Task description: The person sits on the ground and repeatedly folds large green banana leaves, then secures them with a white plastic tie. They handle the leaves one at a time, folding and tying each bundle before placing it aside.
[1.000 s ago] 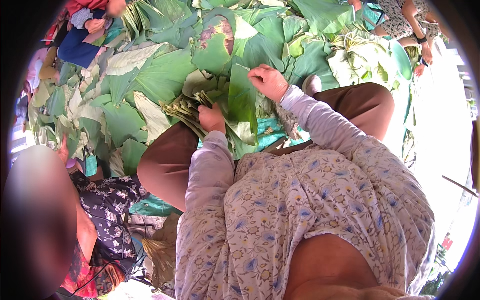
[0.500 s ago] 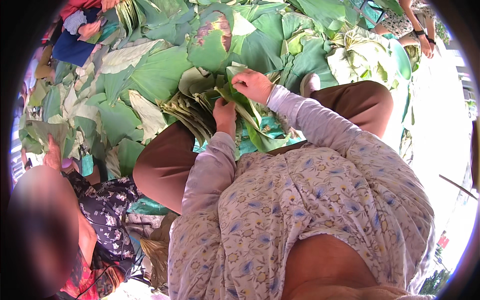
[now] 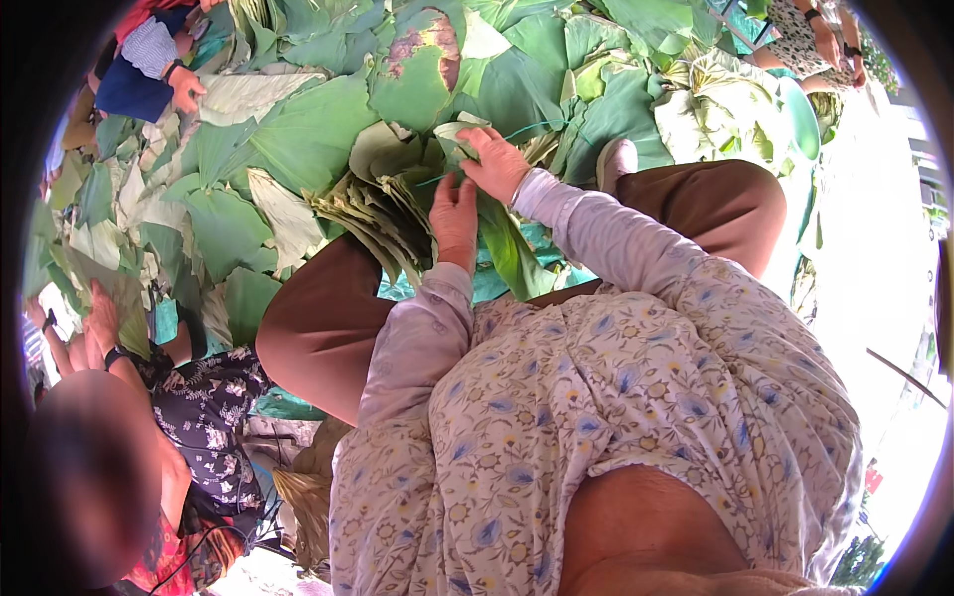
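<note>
Head view: the 2 hands meet over the gap between the knees, close in front of the body, likely because this spares any long reach. The right hand [image 3: 492, 164] has its fingers drawn in at the upper end of a green leaf [image 3: 512, 248]; whether they pinch the leaf, the thin green string [image 3: 535, 127] or both, I cannot tell. The left hand [image 3: 454, 214] points upward, its fingertips just beside the right hand's; what they grip, if anything, is hidden. The leaf hangs below this meeting point toward the lap, probably so its lower part stays out of the fingers' way. The string shows on both sides of the hands, so it seems to pass through them. The leaf stack [image 3: 373, 219] rests just beyond the left knee [image 3: 323, 328], apparently to keep its layers near the left hand. A pale bundle [image 3: 720, 124] lies beyond the right knee [image 3: 730, 204], well apart from the hands, perhaps to leave them space. At the left, a co-worker's hand [image 3: 100, 320] is among other leaves.
</note>
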The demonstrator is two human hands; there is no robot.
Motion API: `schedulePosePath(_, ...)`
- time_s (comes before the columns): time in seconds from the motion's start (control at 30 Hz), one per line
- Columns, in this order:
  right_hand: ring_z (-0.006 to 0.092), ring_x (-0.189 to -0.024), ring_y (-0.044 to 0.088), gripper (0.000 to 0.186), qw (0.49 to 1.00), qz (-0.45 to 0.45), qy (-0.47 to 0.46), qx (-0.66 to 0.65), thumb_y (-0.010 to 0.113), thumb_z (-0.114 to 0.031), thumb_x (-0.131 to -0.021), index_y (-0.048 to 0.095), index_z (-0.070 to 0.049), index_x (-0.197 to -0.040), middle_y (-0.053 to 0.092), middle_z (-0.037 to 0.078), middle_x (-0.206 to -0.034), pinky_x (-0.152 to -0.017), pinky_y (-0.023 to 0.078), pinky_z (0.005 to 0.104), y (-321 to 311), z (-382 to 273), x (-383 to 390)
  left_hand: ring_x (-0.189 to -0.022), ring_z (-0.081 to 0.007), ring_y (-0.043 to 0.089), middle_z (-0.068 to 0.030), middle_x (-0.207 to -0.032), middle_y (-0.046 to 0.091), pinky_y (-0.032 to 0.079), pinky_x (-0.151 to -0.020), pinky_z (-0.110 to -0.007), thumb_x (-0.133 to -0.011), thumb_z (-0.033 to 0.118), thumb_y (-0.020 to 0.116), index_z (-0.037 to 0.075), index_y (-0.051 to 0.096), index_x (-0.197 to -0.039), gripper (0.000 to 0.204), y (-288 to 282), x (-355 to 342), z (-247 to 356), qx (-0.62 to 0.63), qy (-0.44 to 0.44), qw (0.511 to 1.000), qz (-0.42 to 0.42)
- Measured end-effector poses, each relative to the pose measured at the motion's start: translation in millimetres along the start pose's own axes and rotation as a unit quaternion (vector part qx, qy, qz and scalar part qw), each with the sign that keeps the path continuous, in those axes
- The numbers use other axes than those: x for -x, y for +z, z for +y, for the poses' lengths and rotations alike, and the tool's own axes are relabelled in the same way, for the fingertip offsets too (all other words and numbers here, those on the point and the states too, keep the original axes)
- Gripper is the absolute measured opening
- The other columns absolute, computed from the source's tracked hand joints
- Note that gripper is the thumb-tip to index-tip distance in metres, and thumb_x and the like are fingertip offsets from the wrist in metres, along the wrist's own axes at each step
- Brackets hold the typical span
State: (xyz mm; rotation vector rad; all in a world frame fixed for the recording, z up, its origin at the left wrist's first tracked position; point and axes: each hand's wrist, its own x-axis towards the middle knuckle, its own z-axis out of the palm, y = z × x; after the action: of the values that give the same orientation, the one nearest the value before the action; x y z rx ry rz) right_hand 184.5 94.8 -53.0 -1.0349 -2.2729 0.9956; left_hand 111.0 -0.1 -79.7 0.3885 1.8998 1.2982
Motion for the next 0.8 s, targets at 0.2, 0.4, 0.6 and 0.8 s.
schedulePosePath(0.2,0.0351,-0.083,0.052,0.038,1.0,-0.002,-0.007,0.02,0.053,-0.012,-0.069,0.044,-0.007,-0.106,0.051,0.019,-0.096,-0.074,0.043,0.0392,1,4,4,-0.062,-0.0217,0.055,-0.0108,-0.071,0.058,0.044,-0.062,-0.031,-0.077,0.022,0.055,-0.005,0.046,-0.107,0.041,-22,-26,-27,-0.08,-0.021,0.99,0.117)
schedulePosePath(0.4,0.0348,-0.082,0.053,0.038,1.0,-0.024,0.001,0.01,0.053,-0.012,-0.07,0.044,-0.009,-0.106,0.051,0.019,-0.096,-0.073,0.043,0.0397,-1,4,6,-0.063,-0.0237,0.055,-0.0135,-0.074,0.058,0.044,-0.063,-0.033,-0.072,0.019,0.06,-0.004,0.053,-0.092,0.031,-29,-23,-7,-0.166,0.043,0.957,0.232)
schedulePosePath(0.6,0.0336,-0.079,0.053,0.037,0.999,-0.032,-0.013,0.011,0.054,-0.012,-0.07,0.044,-0.008,-0.105,0.05,0.018,-0.094,-0.07,0.043,0.0392,-2,-2,8,-0.061,-0.0274,0.057,-0.0125,-0.069,0.06,0.045,-0.059,-0.035,-0.07,0.021,0.061,0.001,0.056,-0.083,0.025,-38,-32,6,-0.268,0.081,0.939,0.198)
schedulePosePath(0.8,0.0319,-0.075,0.054,0.036,0.998,-0.054,-0.014,0.02,0.054,-0.011,-0.071,0.043,-0.008,-0.105,0.05,0.016,-0.095,-0.067,0.044,0.0381,-4,-9,10,-0.063,-0.0294,0.057,-0.0124,-0.069,0.06,0.045,-0.059,-0.037,-0.07,0.022,0.059,0.005,0.056,-0.082,0.021,-36,-38,17,-0.289,0.039,0.93,0.224)
